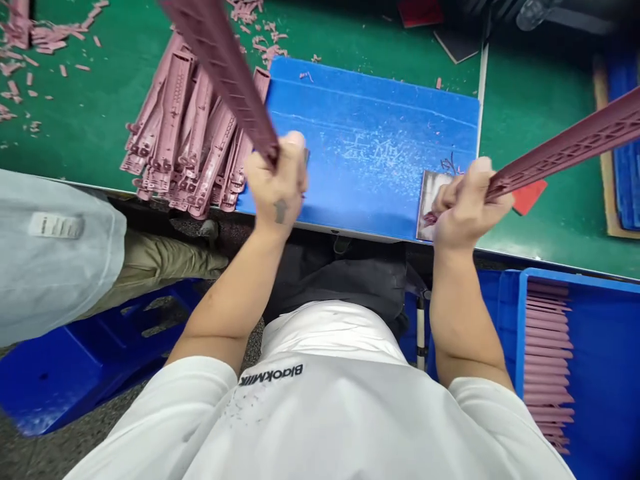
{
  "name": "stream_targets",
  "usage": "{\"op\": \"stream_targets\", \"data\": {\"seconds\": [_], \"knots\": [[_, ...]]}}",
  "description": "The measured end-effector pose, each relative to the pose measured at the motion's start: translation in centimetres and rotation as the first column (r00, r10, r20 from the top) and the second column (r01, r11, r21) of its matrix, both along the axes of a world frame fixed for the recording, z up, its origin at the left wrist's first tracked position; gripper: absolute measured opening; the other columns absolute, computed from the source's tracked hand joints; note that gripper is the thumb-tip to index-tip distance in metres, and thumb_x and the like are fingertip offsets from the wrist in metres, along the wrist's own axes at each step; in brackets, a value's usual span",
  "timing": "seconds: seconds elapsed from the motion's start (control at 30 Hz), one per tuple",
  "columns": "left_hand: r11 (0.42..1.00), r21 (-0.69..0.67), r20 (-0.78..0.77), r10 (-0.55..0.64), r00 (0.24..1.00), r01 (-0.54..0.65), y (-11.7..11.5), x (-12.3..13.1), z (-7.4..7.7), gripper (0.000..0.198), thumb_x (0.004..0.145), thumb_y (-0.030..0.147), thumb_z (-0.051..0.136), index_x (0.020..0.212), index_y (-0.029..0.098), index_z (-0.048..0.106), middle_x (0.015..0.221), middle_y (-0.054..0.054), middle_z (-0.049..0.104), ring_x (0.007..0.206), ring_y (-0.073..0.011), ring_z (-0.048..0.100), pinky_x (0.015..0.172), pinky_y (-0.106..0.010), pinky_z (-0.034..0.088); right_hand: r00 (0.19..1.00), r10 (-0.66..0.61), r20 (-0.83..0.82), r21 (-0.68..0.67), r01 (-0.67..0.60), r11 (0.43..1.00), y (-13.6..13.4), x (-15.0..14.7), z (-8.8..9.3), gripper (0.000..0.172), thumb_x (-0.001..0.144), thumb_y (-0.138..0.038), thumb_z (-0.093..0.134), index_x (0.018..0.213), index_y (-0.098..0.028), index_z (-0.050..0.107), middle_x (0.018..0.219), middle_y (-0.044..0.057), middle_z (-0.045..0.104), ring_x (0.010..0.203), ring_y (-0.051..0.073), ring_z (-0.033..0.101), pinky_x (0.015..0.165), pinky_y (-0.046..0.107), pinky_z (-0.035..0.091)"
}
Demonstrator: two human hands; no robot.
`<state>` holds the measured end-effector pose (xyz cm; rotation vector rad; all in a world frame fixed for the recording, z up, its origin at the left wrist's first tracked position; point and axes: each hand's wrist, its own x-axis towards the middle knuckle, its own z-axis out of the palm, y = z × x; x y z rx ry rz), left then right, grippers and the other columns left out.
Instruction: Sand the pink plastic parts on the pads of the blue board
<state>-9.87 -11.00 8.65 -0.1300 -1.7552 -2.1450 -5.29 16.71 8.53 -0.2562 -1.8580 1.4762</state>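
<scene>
My left hand (280, 177) is closed around the lower end of a long pink ribbed plastic part (225, 67), which slants up and away to the left. In my right hand (465, 207) is a second long pink plastic part (565, 150), with a lattice-like side, pointing out to the right. Both hands are raised over the near part of a blue board (370, 147). To the left of my left hand lies a pile of similar pink parts (175, 127). A small flat plate (430, 190) lies partly hidden behind my right hand.
Pink scraps (45, 33) litter the green table (110, 87). A blue bin (600, 367) at lower right holds several stacked pink parts. Another person's grey-blue garment (55, 260) and a blue stool (110, 353) are close on the left. A red piece (530, 197) lies beyond my right hand.
</scene>
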Motion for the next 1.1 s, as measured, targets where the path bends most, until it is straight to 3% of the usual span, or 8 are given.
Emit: {"op": "stream_targets", "data": {"seconds": [0.13,0.23,0.43,0.57,0.67,0.9,1.0,1.1], "knots": [[0.991,0.018,-0.13,0.136,0.982,-0.135,-1.4,-0.9,-0.1,0.088,0.105,0.076,0.076,0.068,0.023,0.016,0.054,0.007,0.011,0.043,-0.0063,0.011,0.042,-0.03,0.01,0.997,-0.057,-0.049,-0.073,0.054,0.996,2.0,0.3,0.0,0.068,0.111,-0.079,0.055,0.076,-0.032,0.02,0.058,-0.012,0.012,0.042,0.008,0.014,0.038,0.027,0.021],[0.977,0.055,-0.15,0.211,0.966,-0.205,-1.4,-1.2,-0.1,0.091,0.1,0.081,0.078,0.072,0.024,0.013,0.055,0.008,0.009,0.042,-0.006,0.01,0.041,-0.03,0.01,0.995,-0.096,-0.039,-0.054,0.094,0.994,2.5,0.6,0.1,0.062,0.115,-0.074,0.047,0.078,-0.033,0.02,0.059,-0.011,0.013,0.043,0.008,0.017,0.039,0.026,0.024],[0.978,0.024,-0.09,0.21,0.973,-0.209,-0.7,-0.6,0.2,0.086,0.1,0.077,0.08,0.073,0.025,0.017,0.057,0.007,0.012,0.043,-0.0062,0.015,0.042,-0.03,0.015,0.983,-0.049,-0.179,-0.163,0.019,0.986,2.2,0.6,0.3,0.064,0.103,-0.065,0.074,0.075,-0.032,0.025,0.052,-0.015,0.016,0.039,0.006,0.014,0.033,0.024,0.016],[0.993,-0.034,-0.045,0.115,0.992,-0.116,-1.3,-0.5,0.2,0.091,0.097,0.082,0.082,0.072,0.026,0.015,0.057,0.006,0.011,0.043,-0.0073,0.016,0.043,-0.032,0.015,0.991,-0.043,-0.13,-0.13,0.026,0.991,2.6,0.5,0.2,0.066,0.103,-0.064,0.073,0.077,-0.032,0.023,0.054,-0.014,0.014,0.039,0.006,0.011,0.034,0.024,0.017],[0.99,0.01,-0.128,0.142,0.982,-0.142,-1.6,-0.4,0.2,0.092,0.09,0.086,0.086,0.069,0.025,0.02,0.056,0.006,0.012,0.043,-0.0071,0.015,0.043,-0.032,0.014,0.988,-0.064,-0.143,-0.106,0.049,0.993,2.6,0.6,0.3,0.066,0.104,-0.066,0.07,0.075,-0.032,0.023,0.054,-0.012,0.015,0.04,0.006,0.013,0.035,0.024,0.019],[0.993,0.043,-0.145,0.118,0.982,-0.113,-1.3,0.0,0.8,0.078,0.106,0.055,0.084,0.068,0.024,0.023,0.057,0.006,0.016,0.043,-0.0074,0.015,0.045,-0.032,0.009,0.985,-0.083,-0.149,-0.145,0.062,0.987,2.6,0.2,0.2,0.069,0.104,-0.074,0.068,0.076,-0.033,0.02,0.054,-0.015,0.012,0.038,0.005,0.011,0.033,0.024,0.015],[0.998,-0.01,-0.126,0.058,0.99,-0.059,-1.4,0.0,0.5,0.082,0.104,0.063,0.083,0.065,0.024,0.023,0.053,0.006,0.017,0.042,-0.007,0.014,0.042,-0.03,0.011,0.992,-0.053,-0.114,-0.146,0.036,0.989,2.7,0.2,0.0,0.067,0.105,-0.069,0.07,0.075,-0.032,0.022,0.054,-0.014,0.014,0.038,0.005,0.012,0.034,0.023,0.018],[0.989,-0.029,-0.148,0.139,0.979,-0.145,-1.5,-0.2,0.2,0.089,0.101,0.078,0.08,0.064,0.024,0.021,0.052,0.005,0.019,0.041,-0.0069,0.019,0.041,-0.03,0.015,0.98,-0.122,-0.157,-0.109,0.105,0.988,2.5,0.3,0.0,0.065,0.11,-0.069,0.061,0.076,-0.032,0.02,0.056,-0.014,0.013,0.039,0.004,0.013,0.036,0.022,0.018]]}}
